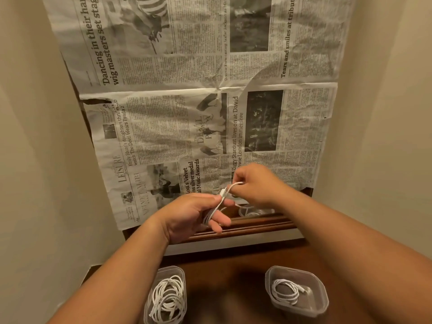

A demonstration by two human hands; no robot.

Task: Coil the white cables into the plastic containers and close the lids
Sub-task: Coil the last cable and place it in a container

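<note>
Left hand (194, 218) fingers (221, 221) curl round a small coil of white cable (235, 184); the right hand (257, 185) pinches its loose end just beside. Keep the last loops snug and even, I'd say, so it fits an open container (320, 300) on the desk (222, 265).

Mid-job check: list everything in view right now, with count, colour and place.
newspaper: one spread, grey print, covering the tabletop ahead
wooden table edge: one, brown, below the newspaper
clear plastic containers: two, lidless, on the near wooden surface, left and right
coiled cables: two, white, one in each container
clear plastic item: one, at the table edge under the right hand; container or lid, cannot tell
white cable: one, between both hands
left hand: grips the cable's coil
right hand: pinches the cable
</note>
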